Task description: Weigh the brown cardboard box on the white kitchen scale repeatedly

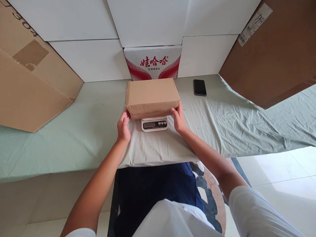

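Observation:
A closed brown cardboard box [152, 92] is over a small white kitchen scale [154, 128], hiding the scale's platform. The scale's dark display and several buttons show in front of the box. At the box's front left corner, my left hand [123, 126] grips it with the fingers partly hidden. My right hand [179, 118] holds the front right corner, its thumb against the front side and its fingers along the right side. Whether the box rests fully on the scale or is held just above it, I cannot tell.
A black phone [199, 87] lies on the cloth-covered table [98, 108], right of the box. Behind stands a white and red carton [153, 62] against white panels. Large cardboard sheets lean at the left [37, 82] and right [276, 59]. The table's front edge is close to my body.

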`<act>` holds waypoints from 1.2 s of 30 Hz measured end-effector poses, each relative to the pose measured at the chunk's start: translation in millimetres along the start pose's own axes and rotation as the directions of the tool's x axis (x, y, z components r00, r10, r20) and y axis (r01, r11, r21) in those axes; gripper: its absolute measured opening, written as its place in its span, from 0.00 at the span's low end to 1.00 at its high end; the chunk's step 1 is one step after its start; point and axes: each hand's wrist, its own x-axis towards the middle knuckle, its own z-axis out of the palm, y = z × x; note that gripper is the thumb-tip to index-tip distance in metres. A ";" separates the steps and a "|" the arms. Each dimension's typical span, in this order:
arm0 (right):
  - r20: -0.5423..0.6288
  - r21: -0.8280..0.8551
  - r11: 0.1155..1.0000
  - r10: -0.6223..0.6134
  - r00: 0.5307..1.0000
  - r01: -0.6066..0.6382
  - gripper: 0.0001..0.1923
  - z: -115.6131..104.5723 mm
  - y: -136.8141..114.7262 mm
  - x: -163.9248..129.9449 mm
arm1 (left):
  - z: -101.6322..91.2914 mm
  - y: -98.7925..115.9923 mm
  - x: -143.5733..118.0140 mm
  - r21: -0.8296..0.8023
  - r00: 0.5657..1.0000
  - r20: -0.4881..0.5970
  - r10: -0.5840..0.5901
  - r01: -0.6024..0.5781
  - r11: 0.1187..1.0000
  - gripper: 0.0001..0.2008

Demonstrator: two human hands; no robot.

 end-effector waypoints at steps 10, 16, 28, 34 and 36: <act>-0.370 0.089 0.995 0.067 0.927 -0.036 0.36 -45.2 32.1 36.4 | -17.1 9.9 13.8 -0.099 0.995 -0.077 0.060 -0.068 0.993 0.36; -0.423 0.192 0.975 0.185 0.887 -0.112 0.35 -56.4 39.9 48.1 | -22.0 2.6 21.4 -0.091 0.994 -0.110 0.007 -0.017 0.996 0.36; -0.279 0.157 0.975 0.197 0.940 -0.158 0.37 -27.9 37.7 36.0 | -20.0 -1.7 25.1 -0.099 0.996 -0.079 -0.037 0.030 0.995 0.39; -0.263 0.164 0.973 0.201 0.944 -0.161 0.36 -27.1 44.0 39.0 | -21.8 -5.6 27.4 -0.088 0.997 -0.065 -0.049 0.043 0.995 0.38; -0.251 0.159 0.973 0.202 0.947 -0.166 0.34 -27.2 48.3 39.9 | -22.5 -6.6 27.7 -0.087 0.997 -0.055 -0.052 0.047 0.995 0.38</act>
